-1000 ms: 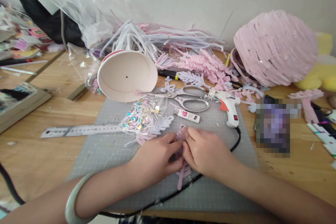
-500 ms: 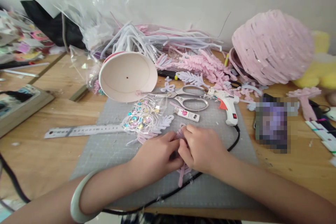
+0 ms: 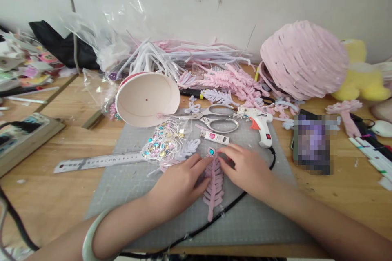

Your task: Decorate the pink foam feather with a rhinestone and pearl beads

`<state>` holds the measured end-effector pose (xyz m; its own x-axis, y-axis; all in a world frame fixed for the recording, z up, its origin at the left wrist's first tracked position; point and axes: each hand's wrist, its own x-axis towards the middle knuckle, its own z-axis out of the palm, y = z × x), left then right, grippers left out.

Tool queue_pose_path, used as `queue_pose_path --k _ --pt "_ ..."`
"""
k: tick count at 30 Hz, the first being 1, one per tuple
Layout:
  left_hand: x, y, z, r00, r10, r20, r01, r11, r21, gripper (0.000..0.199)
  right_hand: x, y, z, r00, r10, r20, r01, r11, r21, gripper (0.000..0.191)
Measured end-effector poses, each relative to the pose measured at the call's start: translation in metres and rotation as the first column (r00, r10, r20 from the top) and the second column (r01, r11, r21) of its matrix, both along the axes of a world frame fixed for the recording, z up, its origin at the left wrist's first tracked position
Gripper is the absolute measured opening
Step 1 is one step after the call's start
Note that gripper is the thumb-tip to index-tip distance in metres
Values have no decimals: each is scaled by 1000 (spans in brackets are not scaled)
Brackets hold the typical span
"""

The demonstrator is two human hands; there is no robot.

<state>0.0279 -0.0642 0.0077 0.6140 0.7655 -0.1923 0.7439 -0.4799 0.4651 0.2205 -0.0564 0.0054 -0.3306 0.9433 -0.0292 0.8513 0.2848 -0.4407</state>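
A pink pipe-cleaner feather (image 3: 213,189) lies upright on the grey cutting mat (image 3: 134,220), its stem pointing toward me. At its top sits a round blue gem (image 3: 211,152) in a pale pink ring. My left hand (image 3: 180,179) grips the feather's left side, thumb and forefinger bent over its fronds. With thumb and forefinger tips close together, my right hand (image 3: 248,167) holds the top right edge beside the gem. Just beyond are a white lighter-like stick (image 3: 214,136), scissors (image 3: 214,118) and a bag of gems on strings (image 3: 162,142).
A white glue gun (image 3: 260,124) lies right of the scissors, its black cord (image 3: 235,202) crossing the mat below the feather. A steel ruler (image 3: 98,162) and a tipped white bowl (image 3: 147,98) are left. Behind lie pink pipe-cleaner pieces (image 3: 226,79); a phone (image 3: 312,142) is right.
My hands have drawn apart and uncovered the feather with its blue gem, which they mostly hid before. The whole view has shifted slightly.
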Motion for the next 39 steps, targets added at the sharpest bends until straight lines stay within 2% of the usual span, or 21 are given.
queue_pose_path --k 5,12,16,19,23,28,32,36,39 --pt "1 2 1 997 70 -42 -73 996 -56 33 -2 4 -3 997 -81 -20 79 993 -85 13" --pt "3 2 2 995 52 -85 -57 997 -58 26 -4 6 6 972 -140 -188 90 963 -255 10" --pt "1 1 2 999 35 -26 -35 999 11 31 -1 5 12 945 -103 -310 30 972 -232 10" --pt "-1 1 1 999 50 -15 -48 995 83 32 3 8 9 924 -87 -372 14 981 -194 8" --pt "-2 1 -1 998 9 -70 -1 992 126 29 6 13 -3 968 -56 -245 25 992 -128 5" --pt "-1 0 0 992 -23 -122 44 985 167 40 6 13 -11 996 40 -78 -41 999 -16 14" --pt "1 2 2 975 23 -220 18 983 182 45 6 11 -14 997 81 15 -82 993 84 19" --pt "2 3 3 965 15 -261 42 977 211 48 5 12 -16 989 135 60 -142 981 133 22" --pt "2 3 3 956 18 -292 60 965 255 48 5 13 -12 970 168 178 -197 967 163 20"
